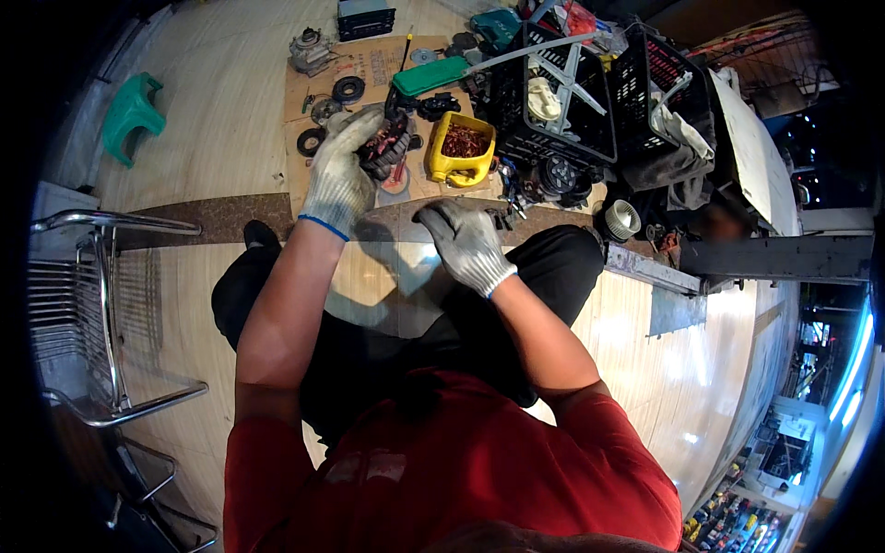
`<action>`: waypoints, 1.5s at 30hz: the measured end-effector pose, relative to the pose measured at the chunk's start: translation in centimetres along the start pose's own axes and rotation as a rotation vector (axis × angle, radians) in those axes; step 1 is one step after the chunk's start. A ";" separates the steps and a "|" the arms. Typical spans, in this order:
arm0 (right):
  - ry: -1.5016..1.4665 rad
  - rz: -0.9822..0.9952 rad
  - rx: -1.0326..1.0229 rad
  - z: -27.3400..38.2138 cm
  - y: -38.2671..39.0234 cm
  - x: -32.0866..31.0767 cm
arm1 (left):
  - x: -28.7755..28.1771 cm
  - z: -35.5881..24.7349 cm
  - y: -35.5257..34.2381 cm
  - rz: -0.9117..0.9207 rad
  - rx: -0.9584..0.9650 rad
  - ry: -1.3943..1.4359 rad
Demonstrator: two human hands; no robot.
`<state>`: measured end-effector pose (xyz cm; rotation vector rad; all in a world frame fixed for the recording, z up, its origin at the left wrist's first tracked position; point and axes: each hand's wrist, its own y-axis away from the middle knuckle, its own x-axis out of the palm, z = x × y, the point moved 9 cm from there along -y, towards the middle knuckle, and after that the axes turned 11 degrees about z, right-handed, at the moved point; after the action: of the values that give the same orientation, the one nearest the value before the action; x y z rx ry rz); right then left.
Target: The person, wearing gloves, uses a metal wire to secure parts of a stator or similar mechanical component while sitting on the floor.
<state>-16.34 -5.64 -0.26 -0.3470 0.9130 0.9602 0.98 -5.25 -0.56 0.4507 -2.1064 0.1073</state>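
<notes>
Left hand [339, 166] grasps dark coppery part [389, 149] above cardboard [378, 66], toward near edge; right hand [461, 241] half-curled (contents indeterminable)

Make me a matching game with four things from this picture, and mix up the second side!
1. Left hand
2. Right hand
3. Jug
4. Stool

A. Green, over on the left
B. Up against a dark part
C. Yellow, with reddish-brown bits inside
D. Close to the right knee

Right pairs: 1-B, 2-D, 3-C, 4-A
</notes>
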 end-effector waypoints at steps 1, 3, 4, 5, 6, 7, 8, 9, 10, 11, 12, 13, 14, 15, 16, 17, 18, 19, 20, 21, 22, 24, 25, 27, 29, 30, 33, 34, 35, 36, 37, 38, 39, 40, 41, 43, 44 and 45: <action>-0.030 -0.018 -0.045 0.1 0.9 0.2 | 0.1 -0.6 0.3 -0.013 -0.007 0.004; -0.137 -0.004 -0.076 -0.7 2.3 0.9 | -0.8 -1.2 0.0 -0.006 0.020 0.020; -0.137 0.012 -0.061 -1.2 3.0 1.2 | -1.1 -1.2 -0.2 -0.001 0.031 0.028; -0.137 0.027 -0.043 -1.5 3.7 1.3 | -1.1 -0.8 -0.2 0.007 0.012 0.032; -0.138 0.041 -0.025 -2.0 4.3 1.4 | -0.9 -0.4 -0.2 0.016 -0.007 0.035; -0.081 0.081 0.028 -3.2 4.9 2.0 | -0.9 0.0 -0.2 0.026 -0.028 0.038; -0.102 0.138 0.079 -3.1 5.0 1.7 | -1.0 0.3 -0.3 0.046 -0.040 0.028; -0.120 0.192 0.130 -2.1 4.9 0.8 | -1.2 0.5 -0.3 0.069 -0.053 0.021; -0.139 0.246 0.182 -1.5 4.9 0.2 | -1.3 0.8 -0.4 0.093 -0.066 0.013; -0.039 0.265 0.230 -1.7 5.0 -0.4 | -0.8 0.9 -0.4 0.101 -0.059 -0.005; -0.002 0.231 0.215 -1.1 4.6 -1.2 | -0.4 0.8 -0.3 0.107 -0.053 -0.026; 0.036 0.198 0.201 -0.3 4.0 -2.1 | -0.1 0.9 -0.2 0.114 -0.047 -0.047; 0.075 0.165 0.182 0.5 3.2 -2.9 | 0.0 0.9 -0.1 0.104 -0.052 -0.069; 0.042 0.136 0.176 0.9 2.4 -3.5 | 0.2 1.2 -0.1 0.098 -0.062 -0.091; 0.011 0.106 0.170 1.4 1.5 -4.1 | 0.4 1.4 -0.1 0.092 -0.072 -0.112; -0.023 0.079 0.156 1.8 0.4 -4.3 | 0.8 1.5 -0.1 0.142 -0.081 -0.103; -0.067 0.086 0.180 1.5 -0.5 -3.9 | 1.1 1.7 0.0 0.151 -0.081 -0.134; -0.111 0.092 0.203 1.1 -1.3 -3.4 | 1.5 1.8 0.2 0.160 -0.081 -0.164; -0.153 0.103 0.221 1.0 -1.9 -3.0 | 1.7 1.8 0.3 0.165 -0.075 -0.193; -0.225 0.090 0.226 1.4 -2.0 -3.0 | 1.9 1.7 0.5 0.183 -0.066 -0.239; -0.253 0.087 0.205 1.6 -2.0 -3.0 | 2.0 1.3 0.6 0.177 -0.045 -0.332; -0.301 0.094 0.172 1.6 -1.6 -2.5 | 2.7 0.6 1.1 0.156 -0.008 -0.502; -0.281 0.014 0.092 2.3 -1.1 -3.2 | 3.1 0.5 1.1 0.156 0.000 -0.544; -0.278 0.024 0.142 2.8 -0.7 -3.5 | 2.2 0.6 0.9 0.186 -0.007 -0.581; -0.332 0.015 0.155 3.4 -0.2 -4.8 | 2.3 0.5 0.9 0.231 0.057 -0.671; -0.373 -0.026 0.169 2.7 -0.1 -5.2 | 2.3 0.5 0.9 0.235 0.049 -0.705; -0.415 -0.078 0.369 -0.2 0.4 -7.1 | 2.7 0.4 1.0 0.268 0.029 -0.856; -0.292 -0.110 0.365 -1.5 0.3 -7.5 | 2.5 0.2 0.8 0.289 0.026 -0.940; -0.280 -0.092 0.348 -2.1 0.3 -7.9 | 2.8 0.1 0.7 0.314 0.020 -1.023; -0.269 -0.073 0.331 -2.5 0.4 -8.1 | 3.0 0.5 0.7 0.332 -0.031 -0.941; -0.239 -0.047 0.338 -3.0 0.3 -8.0 | 3.2 0.9 0.7 0.349 -0.082 -0.859; -0.211 -0.021 0.345 -3.6 0.3 -7.6 | 3.5 1.3 0.9 0.364 -0.133 -0.778; -0.183 0.006 0.351 -4.1 0.4 -7.2 | 3.2 1.7 0.8 0.344 -0.178 -0.629; -0.167 0.058 0.357 -4.6 0.6 -6.3 | 2.8 2.1 0.7 0.323 -0.221 -0.479; -0.153 0.114 0.358 -5.0 0.8 -5.1 | 2.4 2.5 0.7 0.295 -0.261 -0.331; -0.291 0.256 0.340 -6.2 1.3 -1.9 | 2.5 1.9 0.8 0.174 -0.202 -0.199; -0.262 0.293 0.325 -6.4 1.6 -1.0 | 2.3 1.6 1.0 0.113 -0.172 -0.131; -0.266 0.330 0.309 -6.6 1.9 -0.2 | 2.1 1.9 0.6 0.165 -0.182 -0.126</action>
<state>-21.35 -8.78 -3.77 0.1979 0.8707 1.1146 -1.72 -5.76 0.21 0.1784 -2.2511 -0.0187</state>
